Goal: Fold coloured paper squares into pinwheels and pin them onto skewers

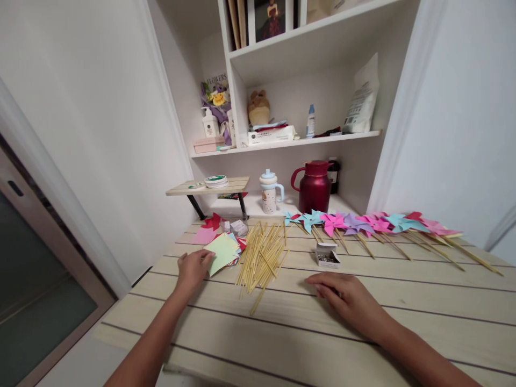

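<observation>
My left hand (194, 270) has its fingers closed on the edge of a light green paper sheet (221, 252), on top of a pile of coloured papers. My right hand (350, 301) lies low over the tabletop, its fingers loosely bent and apart, with nothing seen in it. Between my hands is a loose heap of thin wooden sticks (262, 255). Just beyond my right fingertips stands a small open box (327, 256) with tiny metal pieces inside. A row of paper pinwheels (334, 223) on sticks lies along the back right.
Behind the heap stand a light blue-lidded cup (269, 196) and a dark red jug (316, 188). A small raised stand (181, 189) holds rolls of tape (216, 181) at the back left. White shelves (306, 141) rise behind the slatted wooden table (250, 344).
</observation>
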`<action>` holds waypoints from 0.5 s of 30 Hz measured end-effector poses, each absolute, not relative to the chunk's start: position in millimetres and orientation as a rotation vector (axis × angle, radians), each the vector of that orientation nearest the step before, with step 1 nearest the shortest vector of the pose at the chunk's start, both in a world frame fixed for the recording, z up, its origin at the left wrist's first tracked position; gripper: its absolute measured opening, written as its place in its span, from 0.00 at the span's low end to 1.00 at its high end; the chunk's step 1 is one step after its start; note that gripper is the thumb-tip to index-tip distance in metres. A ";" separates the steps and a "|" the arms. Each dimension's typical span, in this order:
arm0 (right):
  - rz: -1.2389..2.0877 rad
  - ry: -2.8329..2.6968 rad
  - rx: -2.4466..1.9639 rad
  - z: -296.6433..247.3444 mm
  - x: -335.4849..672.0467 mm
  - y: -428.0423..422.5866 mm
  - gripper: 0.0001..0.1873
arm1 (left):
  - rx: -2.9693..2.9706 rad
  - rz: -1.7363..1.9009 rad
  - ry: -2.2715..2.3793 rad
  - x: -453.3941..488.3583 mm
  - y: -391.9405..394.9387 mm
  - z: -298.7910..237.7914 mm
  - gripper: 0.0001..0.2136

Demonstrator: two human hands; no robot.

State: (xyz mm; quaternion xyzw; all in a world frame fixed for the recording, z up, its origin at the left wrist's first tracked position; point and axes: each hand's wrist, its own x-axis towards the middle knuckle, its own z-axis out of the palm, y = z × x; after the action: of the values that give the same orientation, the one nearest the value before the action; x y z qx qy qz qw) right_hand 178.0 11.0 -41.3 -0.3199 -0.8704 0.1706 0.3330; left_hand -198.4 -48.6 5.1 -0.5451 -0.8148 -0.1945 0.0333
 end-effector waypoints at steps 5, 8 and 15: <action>0.465 -2.262 -0.873 -38.6 179.0 9.3 0.17 | -1.714 -0.591 -2.388 -193.7 -50.5 -1.3 0.19; 0.462 -2.271 -0.881 -36.5 179.6 7.5 0.17 | -1.828 -0.534 -2.340 -190.7 -52.7 -5.2 0.20; 0.429 -2.296 -0.837 -37.9 179.3 7.4 0.17 | -1.890 -0.490 -2.240 -187.5 -57.5 -0.7 0.17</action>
State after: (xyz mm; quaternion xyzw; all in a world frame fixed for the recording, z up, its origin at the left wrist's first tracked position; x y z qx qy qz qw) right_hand 179.3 7.4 -37.9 -0.3192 -0.8753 0.1635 0.3243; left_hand -187.5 -57.5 -0.7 -0.6337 -0.7512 -0.1643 0.0848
